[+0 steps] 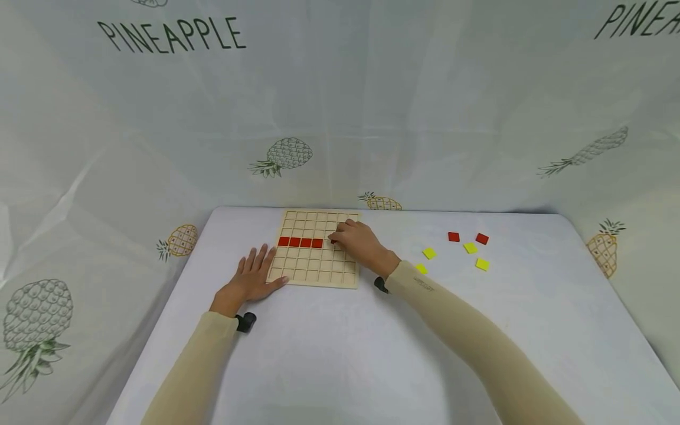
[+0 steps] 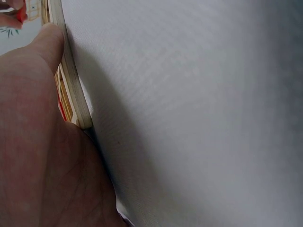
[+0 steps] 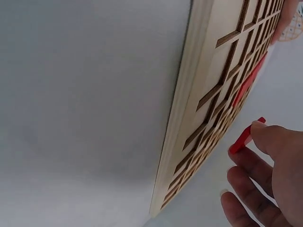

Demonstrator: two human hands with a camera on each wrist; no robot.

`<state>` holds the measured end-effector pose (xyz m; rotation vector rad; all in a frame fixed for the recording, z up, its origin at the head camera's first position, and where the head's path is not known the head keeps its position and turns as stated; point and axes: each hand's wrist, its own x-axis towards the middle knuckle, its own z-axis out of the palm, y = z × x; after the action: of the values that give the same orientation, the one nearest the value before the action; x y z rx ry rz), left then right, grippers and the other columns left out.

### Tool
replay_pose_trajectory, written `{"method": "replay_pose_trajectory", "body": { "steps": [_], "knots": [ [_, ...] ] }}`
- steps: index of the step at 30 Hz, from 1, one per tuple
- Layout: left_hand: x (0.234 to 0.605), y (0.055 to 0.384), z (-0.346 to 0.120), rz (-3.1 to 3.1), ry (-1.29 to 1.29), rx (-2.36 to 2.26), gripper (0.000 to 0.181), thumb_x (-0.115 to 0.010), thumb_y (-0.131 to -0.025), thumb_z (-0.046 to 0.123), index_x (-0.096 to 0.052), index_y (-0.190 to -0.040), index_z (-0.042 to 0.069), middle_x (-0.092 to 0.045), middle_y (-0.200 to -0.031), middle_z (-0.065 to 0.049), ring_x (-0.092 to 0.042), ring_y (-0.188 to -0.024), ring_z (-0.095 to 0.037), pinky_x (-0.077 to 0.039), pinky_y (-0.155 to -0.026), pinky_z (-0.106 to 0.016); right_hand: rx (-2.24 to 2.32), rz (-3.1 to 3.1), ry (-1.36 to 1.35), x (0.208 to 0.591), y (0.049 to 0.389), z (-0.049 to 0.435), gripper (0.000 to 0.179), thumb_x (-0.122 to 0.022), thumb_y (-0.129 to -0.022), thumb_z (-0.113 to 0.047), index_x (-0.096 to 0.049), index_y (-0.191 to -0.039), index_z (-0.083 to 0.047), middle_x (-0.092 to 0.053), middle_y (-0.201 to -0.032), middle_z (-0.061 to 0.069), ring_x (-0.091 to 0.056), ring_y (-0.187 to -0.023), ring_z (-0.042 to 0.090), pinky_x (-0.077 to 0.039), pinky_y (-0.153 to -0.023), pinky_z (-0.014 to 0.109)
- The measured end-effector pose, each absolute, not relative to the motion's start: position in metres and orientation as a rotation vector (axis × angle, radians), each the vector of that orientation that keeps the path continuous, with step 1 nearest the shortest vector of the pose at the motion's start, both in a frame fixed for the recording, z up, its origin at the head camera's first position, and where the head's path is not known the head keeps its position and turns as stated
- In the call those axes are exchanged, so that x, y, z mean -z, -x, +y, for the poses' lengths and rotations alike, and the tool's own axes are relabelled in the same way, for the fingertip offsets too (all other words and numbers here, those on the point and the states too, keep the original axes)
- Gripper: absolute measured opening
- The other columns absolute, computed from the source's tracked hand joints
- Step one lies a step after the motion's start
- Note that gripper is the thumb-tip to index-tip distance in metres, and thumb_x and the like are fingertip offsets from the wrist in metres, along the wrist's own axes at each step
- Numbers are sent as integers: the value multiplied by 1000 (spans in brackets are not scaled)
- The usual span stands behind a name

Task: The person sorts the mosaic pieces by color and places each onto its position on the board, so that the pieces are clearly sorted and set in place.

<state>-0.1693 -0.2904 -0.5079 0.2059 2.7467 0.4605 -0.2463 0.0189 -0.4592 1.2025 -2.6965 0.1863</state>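
Note:
A light wooden grid board [image 1: 312,275] lies near the table's far edge. Several red square tiles [image 1: 300,242] fill neighbouring cells in one row, starting from its left side. My right hand [image 1: 361,243] is over the right part of the board. Between thumb and index finger it pinches a red tile [image 3: 243,139], tilted and held just above the grid in the right wrist view. My left hand [image 1: 252,277] rests with straight, spread fingers at the board's front left corner, its thumb [image 2: 51,40] on the front edge.
To the right of the board lie two loose red tiles [image 1: 454,236] and several yellow tiles [image 1: 470,248]; my right forearm passes close to the nearest yellow one [image 1: 421,268]. A pineapple-print curtain [image 1: 425,118] hangs behind the white table [image 1: 319,354].

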Motion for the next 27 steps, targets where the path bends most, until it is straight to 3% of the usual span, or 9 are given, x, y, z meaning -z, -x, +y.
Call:
{"method": "replay_pose_trajectory", "body": {
  "steps": [9,20,27],
  "knots": [
    [498,165,-285,2733,-195,-460,101,-50,-104,65,-3,-170,3,9,-176,-23,12,-161,-48,7,-128,-63,-186,-2803,-1196,463,254,5,23,-71,-102,-18,-80,-123,-17,-75,-115,5,-67,-109,24,-56,-100,37],
    [480,159,-277,2711,-181,-470,95,-52,-107,55,-5,-168,-1,7,-175,-27,11,-160,-50,6,-128,-64,-153,-2843,-1197,467,258,-3,22,-73,-101,-22,-80,-121,-16,-75,-115,4,-68,-110,23,-57,-99,39],
    [496,165,-285,2732,-193,-477,100,-52,-105,60,-4,-169,1,8,-175,-25,12,-160,-49,8,-127,-65,-147,-2824,-1191,468,259,-7,18,-75,-99,-22,-81,-116,-15,-76,-111,4,-69,-104,24,-58,-96,41]
  ]
}}
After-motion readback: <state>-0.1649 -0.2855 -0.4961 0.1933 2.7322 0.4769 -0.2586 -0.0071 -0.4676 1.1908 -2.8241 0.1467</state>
